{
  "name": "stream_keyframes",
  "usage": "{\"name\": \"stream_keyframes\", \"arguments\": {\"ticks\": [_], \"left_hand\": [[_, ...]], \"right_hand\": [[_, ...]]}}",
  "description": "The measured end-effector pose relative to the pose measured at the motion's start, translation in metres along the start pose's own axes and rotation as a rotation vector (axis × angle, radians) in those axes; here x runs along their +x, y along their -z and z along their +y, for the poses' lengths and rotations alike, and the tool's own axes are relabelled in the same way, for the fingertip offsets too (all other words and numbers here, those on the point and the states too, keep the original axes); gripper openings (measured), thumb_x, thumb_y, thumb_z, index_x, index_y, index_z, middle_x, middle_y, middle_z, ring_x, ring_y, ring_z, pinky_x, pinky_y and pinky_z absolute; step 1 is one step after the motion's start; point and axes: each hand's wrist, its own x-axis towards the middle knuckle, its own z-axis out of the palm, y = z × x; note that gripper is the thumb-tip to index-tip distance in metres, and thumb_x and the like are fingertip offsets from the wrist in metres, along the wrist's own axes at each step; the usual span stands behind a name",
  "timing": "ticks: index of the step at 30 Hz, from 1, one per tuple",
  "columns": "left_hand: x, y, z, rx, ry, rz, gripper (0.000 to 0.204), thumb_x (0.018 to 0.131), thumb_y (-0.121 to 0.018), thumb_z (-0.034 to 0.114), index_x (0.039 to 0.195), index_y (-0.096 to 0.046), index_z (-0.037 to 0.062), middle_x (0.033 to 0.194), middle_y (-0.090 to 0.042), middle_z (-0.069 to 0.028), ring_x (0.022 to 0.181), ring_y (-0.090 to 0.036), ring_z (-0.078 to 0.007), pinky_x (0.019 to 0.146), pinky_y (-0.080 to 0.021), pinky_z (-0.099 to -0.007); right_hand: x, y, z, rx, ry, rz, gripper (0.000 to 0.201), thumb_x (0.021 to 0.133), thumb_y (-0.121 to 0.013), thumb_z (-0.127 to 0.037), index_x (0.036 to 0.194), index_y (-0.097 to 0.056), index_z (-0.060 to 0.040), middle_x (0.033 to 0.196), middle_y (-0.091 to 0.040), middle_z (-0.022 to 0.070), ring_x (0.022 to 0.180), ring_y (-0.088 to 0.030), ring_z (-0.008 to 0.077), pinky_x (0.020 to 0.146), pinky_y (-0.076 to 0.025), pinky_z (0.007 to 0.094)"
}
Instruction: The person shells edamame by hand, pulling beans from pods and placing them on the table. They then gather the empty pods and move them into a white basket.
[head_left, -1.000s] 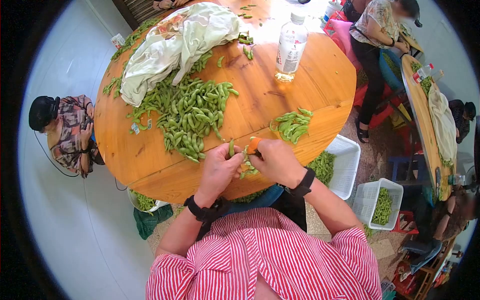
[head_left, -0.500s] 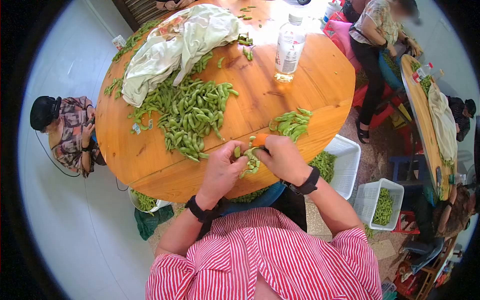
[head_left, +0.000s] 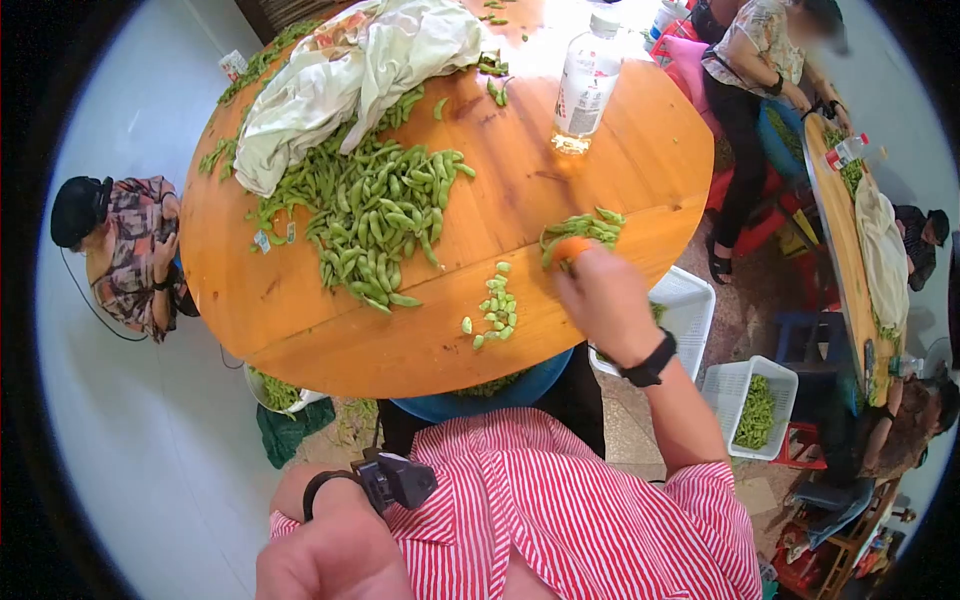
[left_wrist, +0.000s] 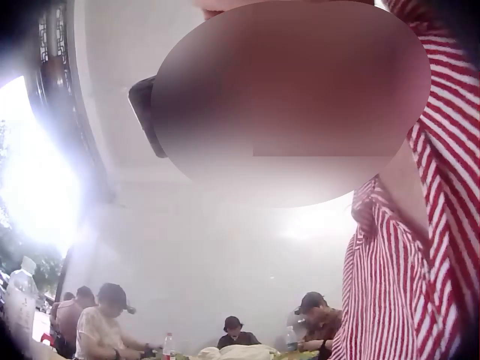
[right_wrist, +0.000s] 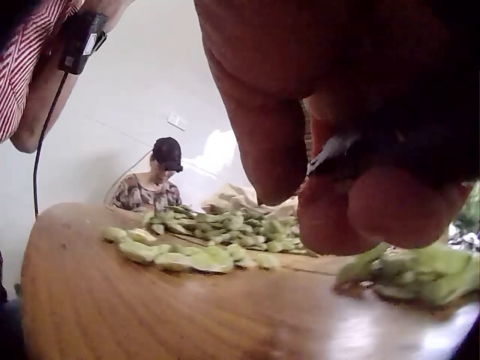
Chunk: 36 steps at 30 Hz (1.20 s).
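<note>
My left hand [head_left: 335, 562] is raised low in the head view, close to the striped shirt; its fingers run out of the frame. On the right side of the table my right hand [head_left: 605, 300], blurred, reaches over a small pile of green soybean pods [head_left: 608, 228]. A small orange piece [head_left: 571, 249] shows at its fingertips. In the right wrist view its curled fingers [right_wrist: 397, 206] hang right above the pods; what lies between thumb and fingers is too dark to tell. Left of this hand lie several light green beans [head_left: 497, 305] in a loose row.
A large heap of pods [head_left: 380, 215] covers the left middle of the round wooden table [head_left: 330, 345], partly under a white cloth [head_left: 330, 100]. A bottle [head_left: 585, 90] stands behind. White baskets [head_left: 690, 320] sit on the floor at right. A person [head_left: 125, 250] sits at left.
Both hands were together at the table's front edge over the beans. The left has drawn back and up toward the body; the right has moved right to the small pile. The bean row is now uncovered.
</note>
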Motion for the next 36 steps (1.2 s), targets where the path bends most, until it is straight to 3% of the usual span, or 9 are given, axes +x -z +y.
{"name": "stream_keyframes", "arguments": {"ticks": [1, 2, 4, 5, 8, 12, 24, 31, 36], "left_hand": [[0.002, -0.006, -0.004, -0.153, -0.052, -0.066, 0.038, 0.098, -0.059, 0.020, 0.136, -0.057, 0.0191, 0.132, -0.056, 0.0072, 0.120, -0.049, -0.0051, 0.069, -0.051, -0.0209], [0.002, -0.005, -0.001, -0.147, -0.053, -0.062, 0.038, 0.098, -0.059, 0.020, 0.136, -0.057, 0.0191, 0.132, -0.056, 0.0072, 0.120, -0.049, -0.0051, 0.069, -0.051, -0.0209], [-0.002, 0.000, 0.004, -0.218, 0.168, -0.109, 0.013, 0.095, -0.053, 0.009, 0.104, -0.059, 0.0172, 0.098, -0.058, 0.0084, 0.099, -0.056, -0.0050, 0.070, -0.051, -0.0284], [-0.003, 0.007, 0.003, -0.219, 0.165, -0.111, 0.013, 0.095, -0.053, 0.009, 0.104, -0.059, 0.0172, 0.098, -0.058, 0.0084, 0.099, -0.056, -0.0050, 0.070, -0.051, -0.0284], [-0.016, 0.034, -0.008, 0.513, 0.421, -0.996, 0.020, 0.071, -0.069, -0.002, 0.091, -0.067, 0.0019, 0.079, -0.064, -0.0097, 0.073, -0.065, -0.0291, 0.056, -0.052, -0.0346], [-0.094, 0.071, -0.045, 0.776, 0.890, -1.054, 0.033, 0.078, -0.067, 0.000, 0.111, -0.062, 0.0014, 0.106, -0.061, -0.0154, 0.092, -0.063, -0.0334, 0.073, -0.054, -0.0391], [-0.129, 0.104, -0.067, 0.984, 0.997, -1.306, 0.018, 0.078, -0.070, 0.005, 0.094, -0.062, 0.0052, 0.094, -0.054, -0.0105, 0.090, -0.059, -0.0309, 0.071, -0.050, -0.0406], [-0.133, 0.084, -0.067, 0.888, 0.998, -1.075, 0.011, 0.086, -0.066, 0.007, 0.095, -0.062, 0.0032, 0.085, -0.060, -0.0089, 0.077, -0.062, -0.0266, 0.068, -0.050, -0.0377], [-0.140, 0.060, -0.058, 0.191, 1.874, -0.395, 0.012, 0.095, -0.063, 0.012, 0.100, -0.062, 0.0012, 0.076, -0.060, 0.0026, 0.065, -0.052, -0.0036, 0.058, -0.044, -0.0216]], "right_hand": [[0.000, -0.009, -0.006, -0.003, 0.001, -0.008, 0.015, 0.085, -0.061, -0.012, 0.094, -0.059, -0.0003, 0.092, -0.062, 0.0202, 0.081, -0.064, 0.0390, 0.068, -0.051, 0.0491], [0.001, -0.019, -0.009, 0.012, 0.040, -0.065, 0.017, 0.086, -0.061, -0.012, 0.099, -0.060, -0.0012, 0.093, -0.061, 0.0205, 0.082, -0.064, 0.0386, 0.069, -0.051, 0.0482], [0.006, -0.036, -0.012, 0.024, 0.078, -0.114, 0.020, 0.086, -0.060, -0.012, 0.104, -0.062, -0.0022, 0.094, -0.060, 0.0207, 0.083, -0.063, 0.0382, 0.070, -0.052, 0.0473], [0.011, -0.043, -0.013, -0.006, 0.071, -0.141, 0.020, 0.087, -0.060, -0.012, 0.103, -0.061, -0.0016, 0.096, -0.059, 0.0209, 0.084, -0.063, 0.0386, 0.070, -0.052, 0.0476], [0.021, -0.045, -0.019, -0.042, 0.098, -0.169, 0.019, 0.087, -0.058, -0.013, 0.102, -0.060, -0.0010, 0.099, -0.058, 0.0209, 0.083, -0.063, 0.0400, 0.070, -0.052, 0.0488], [0.017, -0.045, -0.034, -0.017, 0.089, -0.320, 0.020, 0.087, -0.058, -0.012, 0.102, -0.058, 0.0003, 0.098, -0.058, 0.0221, 0.084, -0.062, 0.0411, 0.071, -0.051, 0.0501], [0.005, -0.037, -0.019, 0.164, 0.081, -0.160, 0.021, 0.083, -0.057, -0.001, 0.103, -0.060, 0.0021, 0.093, -0.060, 0.0229, 0.087, -0.060, 0.0417, 0.073, -0.049, 0.0466], [-0.001, -0.041, -0.030, 0.253, 0.015, -0.091, 0.021, 0.086, -0.060, -0.007, 0.105, -0.061, -0.0001, 0.078, -0.062, 0.0231, 0.075, -0.062, 0.0418, 0.064, -0.049, 0.0473], [-0.007, -0.050, -0.037, 0.400, -0.001, -0.085, 0.020, 0.087, -0.061, -0.010, 0.104, -0.060, -0.0002, 0.076, -0.062, 0.0242, 0.075, -0.063, 0.0422, 0.062, -0.048, 0.0464]]}}
